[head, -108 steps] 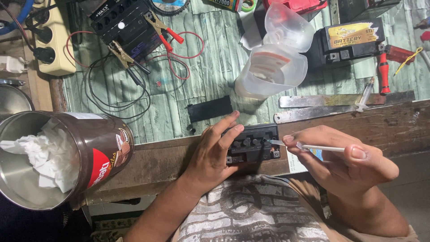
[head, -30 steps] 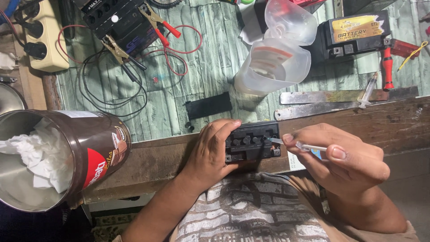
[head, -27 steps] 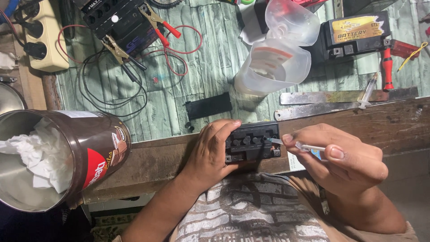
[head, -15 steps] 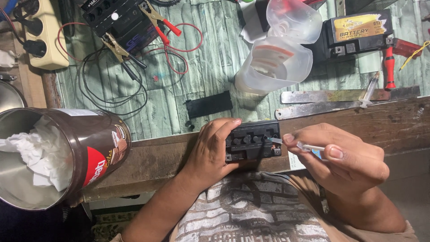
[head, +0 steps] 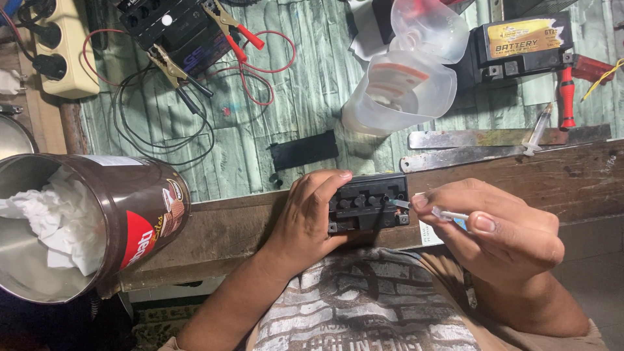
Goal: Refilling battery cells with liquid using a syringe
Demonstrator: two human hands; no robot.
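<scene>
green bench [head: 305,97]: jug [head: 403,91] (clear) behind small battery [head: 367,201].

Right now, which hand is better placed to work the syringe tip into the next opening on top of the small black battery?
Right. The right hand already pinches the syringe, its tip at the small black battery's top edge. The left hand grips the battery's side, steadying it at the bench edge.

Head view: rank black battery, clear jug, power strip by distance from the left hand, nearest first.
1. Black battery: under the left hand, gripped at the bench edge.
2. Clear jug: up and right of the hand, on the green mat.
3. Power strip: far top-left corner.
</scene>
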